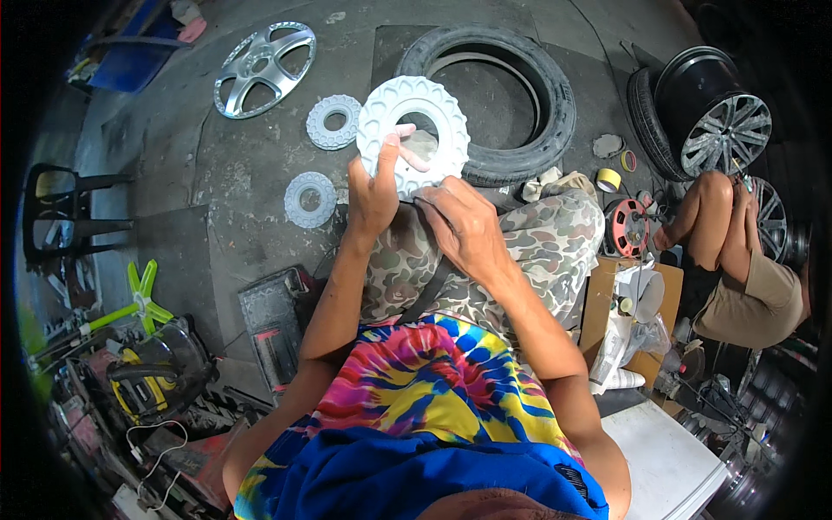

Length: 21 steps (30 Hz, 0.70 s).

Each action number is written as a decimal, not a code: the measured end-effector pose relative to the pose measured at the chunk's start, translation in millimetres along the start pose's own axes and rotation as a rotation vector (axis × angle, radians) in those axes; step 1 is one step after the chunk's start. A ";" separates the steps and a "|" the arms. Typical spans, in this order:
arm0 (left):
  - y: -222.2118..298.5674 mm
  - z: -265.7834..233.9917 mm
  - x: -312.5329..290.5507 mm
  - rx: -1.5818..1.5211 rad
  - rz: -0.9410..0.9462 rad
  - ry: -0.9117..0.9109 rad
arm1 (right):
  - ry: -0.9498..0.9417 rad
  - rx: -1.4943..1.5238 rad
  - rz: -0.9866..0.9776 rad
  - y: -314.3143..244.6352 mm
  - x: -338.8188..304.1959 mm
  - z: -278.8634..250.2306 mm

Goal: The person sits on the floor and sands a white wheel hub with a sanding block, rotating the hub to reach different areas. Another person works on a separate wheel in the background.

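Observation:
A white ring-shaped part (pixel 452 130) with a scalloped rim and a round centre hole is held up in front of me. My left hand (pixel 376 192) grips its lower left side, thumb on the face and fingers showing through the hole. At the lower rim, my right hand (pixel 464 227) is closed, fingers bent and pressed together near a small dark edge; what it pinches I cannot make out. Two smaller light grey scalloped rings lie on the floor: one ring (pixel 317 126) just left of the held part, another ring (pixel 295 201) nearer to me.
Ahead lies a tyre (pixel 550 130), with a silver wheel cover (pixel 282 78) further left. To the right are a dark wheel rim (pixel 706 95), yellow tape (pixel 608 180), a red reel (pixel 620 227), a cardboard box (pixel 598 299) and another person's legs (pixel 711 217). Tools (pixel 143 381) crowd the left.

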<state>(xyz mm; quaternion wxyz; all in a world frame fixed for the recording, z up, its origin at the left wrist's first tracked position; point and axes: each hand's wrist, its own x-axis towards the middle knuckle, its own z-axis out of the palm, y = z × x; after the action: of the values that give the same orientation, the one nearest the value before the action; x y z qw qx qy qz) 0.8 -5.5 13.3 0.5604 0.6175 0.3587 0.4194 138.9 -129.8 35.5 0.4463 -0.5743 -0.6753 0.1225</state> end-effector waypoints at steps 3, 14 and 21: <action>3.7 2.8 -4.1 -0.030 -0.011 0.023 | 0.051 0.177 0.176 -9.2 -0.3 0.6; 6.6 0.7 -1.0 0.023 0.001 -0.046 | -0.246 -0.044 -0.020 0.6 29.5 -30.4; 1.5 -2.6 -0.1 0.074 0.031 -0.049 | -0.217 0.209 0.161 -1.2 13.9 -28.4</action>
<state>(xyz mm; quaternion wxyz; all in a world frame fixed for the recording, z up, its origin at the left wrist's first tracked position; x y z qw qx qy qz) -1.7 -4.7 14.9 0.5394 0.6533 0.3506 0.3992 160.1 -127.8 59.0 0.4167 -0.5604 -0.6550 0.2886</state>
